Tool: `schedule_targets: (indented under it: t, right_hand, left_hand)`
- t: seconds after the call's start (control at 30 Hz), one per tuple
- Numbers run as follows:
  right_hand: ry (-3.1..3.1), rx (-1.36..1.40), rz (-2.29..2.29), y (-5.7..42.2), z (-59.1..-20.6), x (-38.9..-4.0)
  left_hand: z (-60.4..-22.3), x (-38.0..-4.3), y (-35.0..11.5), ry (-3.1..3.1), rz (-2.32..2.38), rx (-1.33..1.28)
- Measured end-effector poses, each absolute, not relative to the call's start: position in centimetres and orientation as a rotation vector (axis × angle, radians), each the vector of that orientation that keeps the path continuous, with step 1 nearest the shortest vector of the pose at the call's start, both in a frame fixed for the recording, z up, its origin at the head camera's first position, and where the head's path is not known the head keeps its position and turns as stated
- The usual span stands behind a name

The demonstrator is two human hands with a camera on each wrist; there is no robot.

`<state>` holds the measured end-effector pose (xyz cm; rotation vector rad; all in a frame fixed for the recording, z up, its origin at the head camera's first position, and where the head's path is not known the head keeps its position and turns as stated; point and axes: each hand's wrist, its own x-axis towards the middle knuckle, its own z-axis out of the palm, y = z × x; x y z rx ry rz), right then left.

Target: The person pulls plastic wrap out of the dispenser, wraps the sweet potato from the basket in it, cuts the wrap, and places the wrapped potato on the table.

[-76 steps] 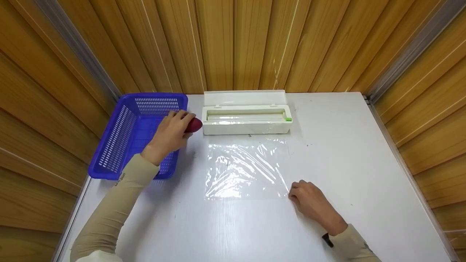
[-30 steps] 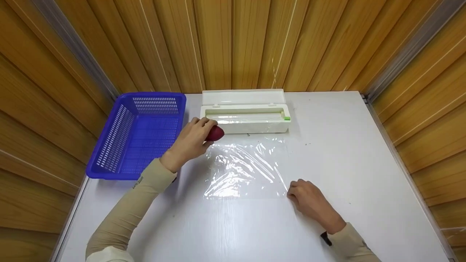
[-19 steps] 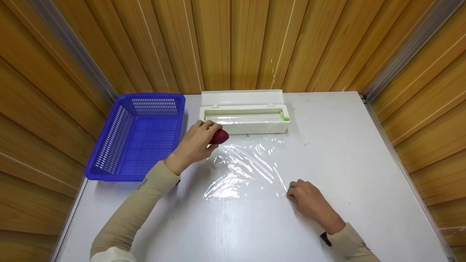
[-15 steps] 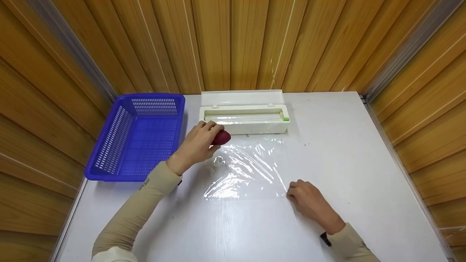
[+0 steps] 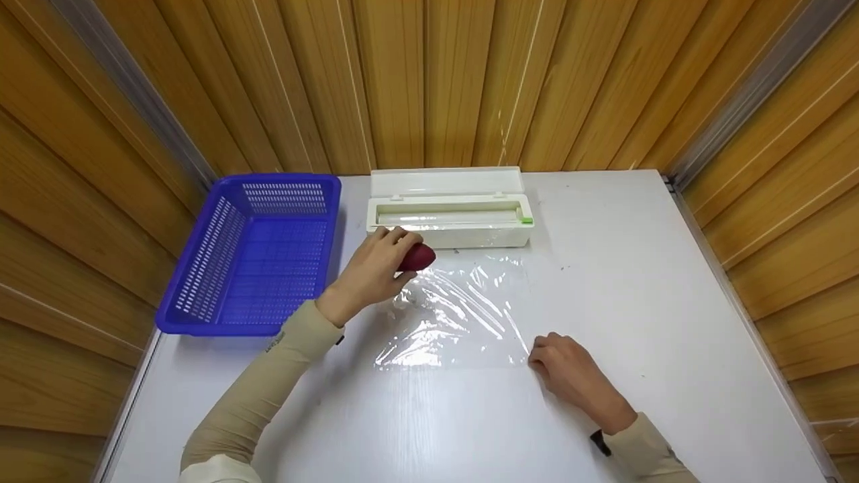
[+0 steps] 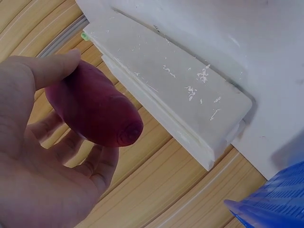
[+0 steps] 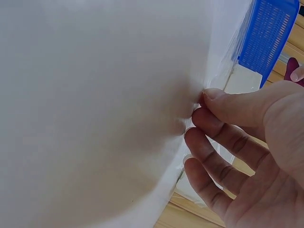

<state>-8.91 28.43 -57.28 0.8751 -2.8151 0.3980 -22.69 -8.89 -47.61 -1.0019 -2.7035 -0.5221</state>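
My left hand point(image 5: 370, 274) holds a smooth, dark purple-red oblong point(image 6: 97, 107), sweet-potato-like, with a round scar at one end. Thumb and fingers curl round its sides; its tip points right over the upper left part of a sheet of plastic wrap point(image 5: 463, 315). That sheet lies on the white table, shiny and creased, running out from the front of a white wrap dispenser point(image 5: 470, 238). At the sheet's near right corner my right hand point(image 5: 574, 372) pinches the film's edge between thumb and index finger, its other fingers bent beside them in the right wrist view.
A blue perforated basket point(image 5: 251, 329) stands at the left, with nothing in it. The dispenser's lid point(image 5: 446, 180) is raised at the back, showing the roll inside, and a green tab point(image 5: 527, 221) sits at its right end. Wooden panel walls point(image 5: 456, 87) enclose the table point(image 5: 644, 268).
My left hand has carried the purple-red oblong from the basket's right rim rightward, past the dispenser's front left corner, to above the wrap. My right hand has stayed at the film's corner.
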Motion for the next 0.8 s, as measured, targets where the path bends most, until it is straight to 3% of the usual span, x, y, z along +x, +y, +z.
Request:
schedule_targets:
  t: [0.8]
  right_hand:
    - [-2.848,0.854,0.422,28.3,-57.2,-9.1]
  left_hand:
    - [-48.8,-22.5,-6.9,-2.705,-0.556,-1.05]
